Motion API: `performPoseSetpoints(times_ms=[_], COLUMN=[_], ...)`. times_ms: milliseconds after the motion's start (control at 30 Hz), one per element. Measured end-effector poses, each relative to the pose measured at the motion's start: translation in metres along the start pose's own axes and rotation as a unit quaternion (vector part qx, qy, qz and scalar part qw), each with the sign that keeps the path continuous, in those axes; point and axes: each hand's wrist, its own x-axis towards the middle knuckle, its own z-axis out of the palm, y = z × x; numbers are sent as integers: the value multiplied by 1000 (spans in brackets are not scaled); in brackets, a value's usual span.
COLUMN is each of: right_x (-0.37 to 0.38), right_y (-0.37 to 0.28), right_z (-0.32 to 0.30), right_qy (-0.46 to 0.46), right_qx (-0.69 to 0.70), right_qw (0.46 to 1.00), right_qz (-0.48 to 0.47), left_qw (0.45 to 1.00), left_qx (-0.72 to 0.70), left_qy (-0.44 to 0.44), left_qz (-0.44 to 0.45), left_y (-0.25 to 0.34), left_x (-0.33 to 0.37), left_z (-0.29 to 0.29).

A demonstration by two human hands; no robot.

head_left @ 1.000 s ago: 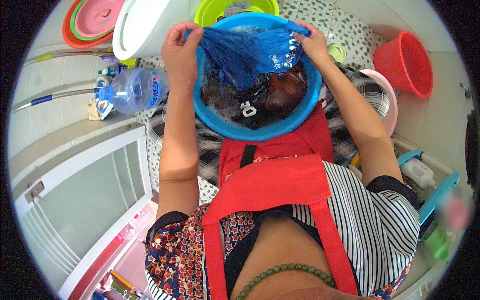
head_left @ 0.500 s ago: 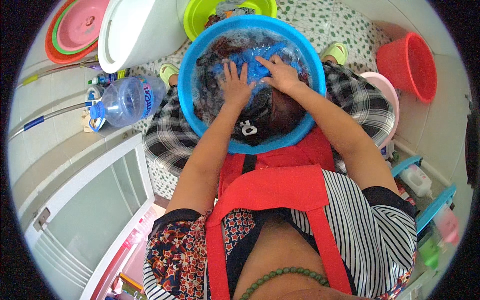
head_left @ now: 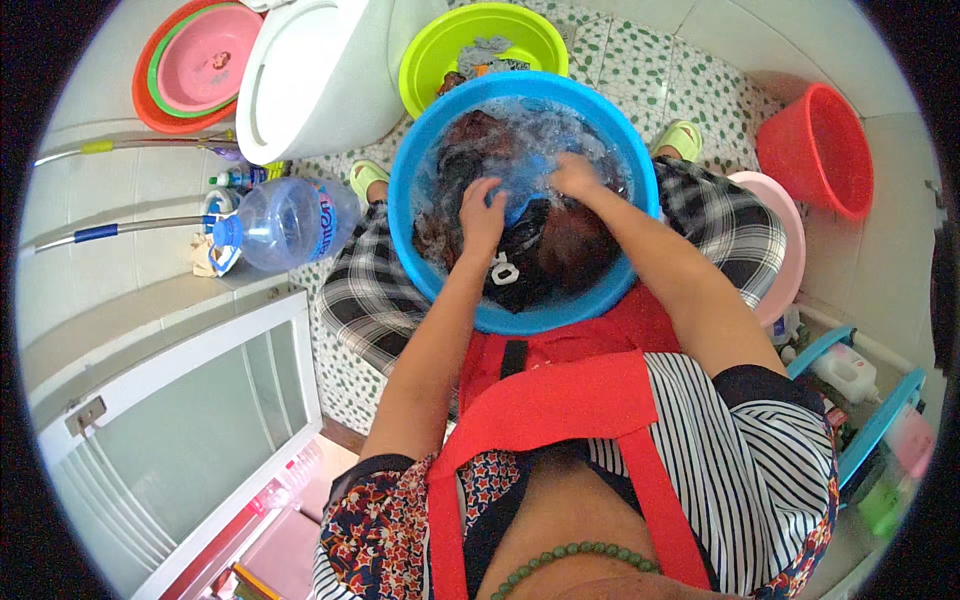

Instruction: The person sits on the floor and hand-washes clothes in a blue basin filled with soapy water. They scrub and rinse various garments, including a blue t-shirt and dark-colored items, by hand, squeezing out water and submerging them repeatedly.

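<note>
A round blue basin (head_left: 403,225) stands between my knees, full of soapy water and dark clothes. Amid the foam lies a bright blue cloth (head_left: 518,205), partly under water. My left hand (head_left: 482,215) is at the cloth's left edge, its fingers curled in on it. On the far right side of the cloth, my right hand (head_left: 575,177) has its fingers closed on it, the tips hidden in the water. Nearer to me a black garment (head_left: 522,262) with white print bulges up, beside dark brown cloth (head_left: 580,245).
Beyond the basin stands a lime-green tub (head_left: 425,70) with wet clothes. A white toilet (head_left: 300,75), stacked basins (head_left: 190,70) and a large clear bottle (head_left: 285,225) are on the left. To the right are a red bucket (head_left: 800,150), a pink basin (head_left: 790,235) and a blue-edged rack (head_left: 870,430).
Both hands have gone from lying spread on the blue cloth to curled fingers at its sides. The cloth has bunched up and foam has spread. The whole view has shifted slightly.
</note>
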Motion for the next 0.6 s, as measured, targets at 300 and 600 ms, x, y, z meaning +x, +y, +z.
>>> performPoseSetpoints(times_ms=[300, 600], right_x=[-106, -149], right_y=[-117, -143], right_z=[-63, -10], right_qy=[211, 256], right_qx=[174, 141], right_qw=[913, 916], right_qz=[-302, -274], left_qw=[768, 598], left_qx=[-559, -751], left_qy=[-121, -261], left_qz=[-287, -95], left_y=[80, 39], left_x=[-12, 3], left_z=[-44, 2])
